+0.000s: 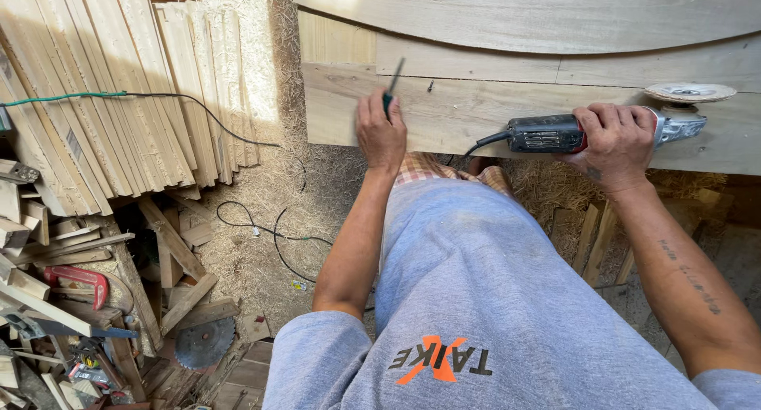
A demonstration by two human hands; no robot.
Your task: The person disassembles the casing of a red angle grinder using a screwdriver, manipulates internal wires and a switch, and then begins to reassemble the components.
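We steady the angle grinder [555, 132] in our right hand [614, 136], left hand [380, 132] pinching a screwdriver [391, 85] on the plank [476, 113]; likely disc-fitting next.

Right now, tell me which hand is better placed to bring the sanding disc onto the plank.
The right hand. It already grips the angle grinder, whose sanding disc sits over the plank. The left hand holds a slim green-handled tool.

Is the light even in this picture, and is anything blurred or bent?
Head view: strong sun washes out the slats at upper left; the planks are evenly lit; both hands, left and right, look sharp; the wide lens curves the plank edges.
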